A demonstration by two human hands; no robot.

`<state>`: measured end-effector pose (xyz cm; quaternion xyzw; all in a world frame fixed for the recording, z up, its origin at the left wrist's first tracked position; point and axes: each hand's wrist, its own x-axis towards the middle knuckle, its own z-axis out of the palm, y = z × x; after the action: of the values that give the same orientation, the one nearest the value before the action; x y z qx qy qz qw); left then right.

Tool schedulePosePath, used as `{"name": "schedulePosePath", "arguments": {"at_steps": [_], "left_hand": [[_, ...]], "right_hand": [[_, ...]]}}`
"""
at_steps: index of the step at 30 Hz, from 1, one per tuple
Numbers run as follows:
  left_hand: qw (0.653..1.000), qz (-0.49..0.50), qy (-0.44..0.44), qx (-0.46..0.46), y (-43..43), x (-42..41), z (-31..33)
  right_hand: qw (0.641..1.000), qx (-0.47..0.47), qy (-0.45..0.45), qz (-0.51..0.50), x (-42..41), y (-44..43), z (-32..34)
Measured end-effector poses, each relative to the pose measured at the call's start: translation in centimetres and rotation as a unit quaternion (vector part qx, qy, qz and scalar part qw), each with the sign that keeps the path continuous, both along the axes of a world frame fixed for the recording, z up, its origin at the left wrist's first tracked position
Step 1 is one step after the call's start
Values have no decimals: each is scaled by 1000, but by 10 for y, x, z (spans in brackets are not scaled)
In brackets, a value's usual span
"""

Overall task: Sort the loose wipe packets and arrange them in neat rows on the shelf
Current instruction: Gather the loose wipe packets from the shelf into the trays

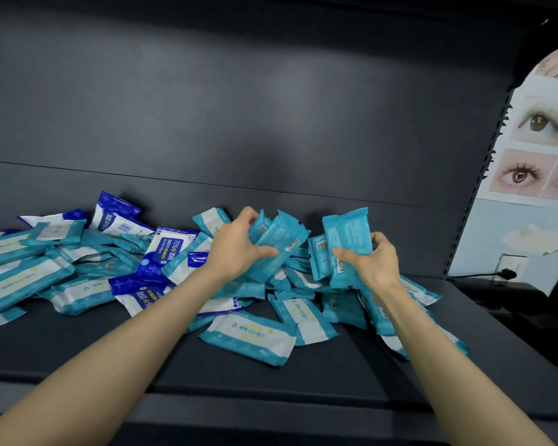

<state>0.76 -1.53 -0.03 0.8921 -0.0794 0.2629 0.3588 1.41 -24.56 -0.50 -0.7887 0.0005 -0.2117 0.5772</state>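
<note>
Left hand (236, 249) holding teal packets (279, 243), right hand (372, 262) holding more teal packs (343, 243), messy pile of packets (78, 268) on dark shelf (142, 355)

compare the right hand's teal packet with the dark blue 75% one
The teal packet is plain teal, the dark blue packet blue and white. The teal packet stands upright in the right hand, barcode showing; the dark blue packet lies in the pile, label up. Both are flat pouches.
</note>
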Motion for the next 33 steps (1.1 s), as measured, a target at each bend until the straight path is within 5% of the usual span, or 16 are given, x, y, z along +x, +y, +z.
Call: {"name": "schedulePosePath", "arguments": {"at_steps": [9,22,33], "left_hand": [[963,-7,-54,-263,20,-125,6],[925,95,-37,-366,154,-307,-46],[897,174,101,-395,341,-409,-170]], "right_hand": [[990,84,-58,102,-106,17,2],[951,168,16,257,-227,155,-41],[922,66,172,340,-317,352,-168]]}}
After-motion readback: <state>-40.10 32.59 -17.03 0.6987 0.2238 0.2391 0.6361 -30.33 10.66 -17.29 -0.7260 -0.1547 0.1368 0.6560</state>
